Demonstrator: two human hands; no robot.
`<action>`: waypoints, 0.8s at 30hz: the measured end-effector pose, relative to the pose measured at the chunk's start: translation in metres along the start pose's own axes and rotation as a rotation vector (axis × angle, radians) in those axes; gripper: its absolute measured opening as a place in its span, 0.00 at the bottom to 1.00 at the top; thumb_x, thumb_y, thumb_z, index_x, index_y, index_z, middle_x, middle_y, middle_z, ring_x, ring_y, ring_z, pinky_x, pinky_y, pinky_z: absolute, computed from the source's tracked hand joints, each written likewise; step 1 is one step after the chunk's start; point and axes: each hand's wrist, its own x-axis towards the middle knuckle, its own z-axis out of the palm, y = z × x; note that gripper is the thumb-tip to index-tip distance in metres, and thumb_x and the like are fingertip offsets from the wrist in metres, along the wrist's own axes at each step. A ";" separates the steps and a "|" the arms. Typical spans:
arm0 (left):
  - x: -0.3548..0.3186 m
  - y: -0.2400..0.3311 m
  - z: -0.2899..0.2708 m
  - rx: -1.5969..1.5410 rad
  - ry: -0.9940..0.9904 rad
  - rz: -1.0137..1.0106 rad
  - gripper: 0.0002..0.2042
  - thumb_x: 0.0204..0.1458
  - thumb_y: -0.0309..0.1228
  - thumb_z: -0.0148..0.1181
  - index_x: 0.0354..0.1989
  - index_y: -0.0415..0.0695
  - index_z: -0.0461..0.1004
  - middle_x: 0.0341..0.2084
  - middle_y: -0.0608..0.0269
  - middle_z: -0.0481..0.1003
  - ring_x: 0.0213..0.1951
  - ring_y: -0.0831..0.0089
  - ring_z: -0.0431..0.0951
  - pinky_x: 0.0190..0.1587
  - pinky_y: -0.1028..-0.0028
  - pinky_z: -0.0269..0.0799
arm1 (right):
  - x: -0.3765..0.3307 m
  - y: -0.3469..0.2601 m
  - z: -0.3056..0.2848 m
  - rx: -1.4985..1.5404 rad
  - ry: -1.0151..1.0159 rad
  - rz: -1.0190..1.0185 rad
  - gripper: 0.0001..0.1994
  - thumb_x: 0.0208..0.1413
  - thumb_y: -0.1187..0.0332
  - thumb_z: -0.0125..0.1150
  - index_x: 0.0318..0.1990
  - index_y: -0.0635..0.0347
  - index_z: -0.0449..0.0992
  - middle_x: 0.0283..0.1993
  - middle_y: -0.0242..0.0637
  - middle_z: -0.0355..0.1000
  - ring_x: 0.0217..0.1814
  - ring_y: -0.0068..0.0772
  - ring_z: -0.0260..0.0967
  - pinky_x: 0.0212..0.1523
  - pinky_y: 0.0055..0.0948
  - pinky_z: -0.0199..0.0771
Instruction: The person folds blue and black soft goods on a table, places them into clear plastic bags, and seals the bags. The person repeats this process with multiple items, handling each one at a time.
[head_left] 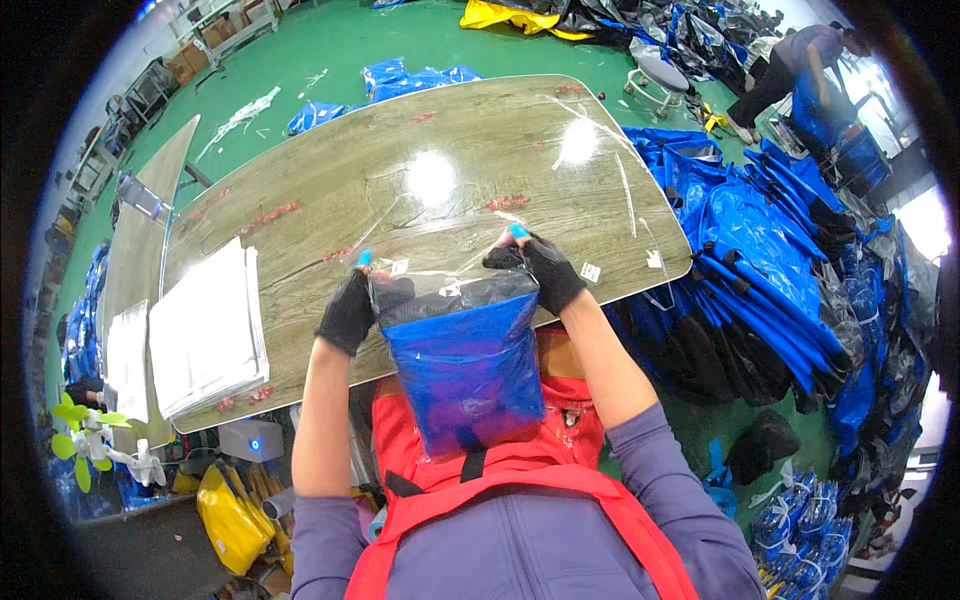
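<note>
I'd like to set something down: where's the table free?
Most room: the wooden table beyond the blue package, between the white sheets and right edge, bar red patches and white scraps. Crowded: near-left corner, under the sheets; rightward, heaped blue material.

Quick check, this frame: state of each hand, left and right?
Left hand: closed, holding the left side of the clear bag.
Right hand: closed, holding the same bag's right side.
</note>
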 end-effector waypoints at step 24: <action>-0.032 -0.019 0.039 0.012 0.267 0.253 0.18 0.63 0.37 0.46 0.55 0.38 0.68 0.41 0.50 0.77 0.41 0.64 0.79 0.45 0.67 0.75 | -0.013 -0.024 0.015 -0.525 0.270 -0.195 0.14 0.59 0.57 0.59 0.41 0.58 0.78 0.33 0.29 0.75 0.35 0.18 0.70 0.38 0.22 0.70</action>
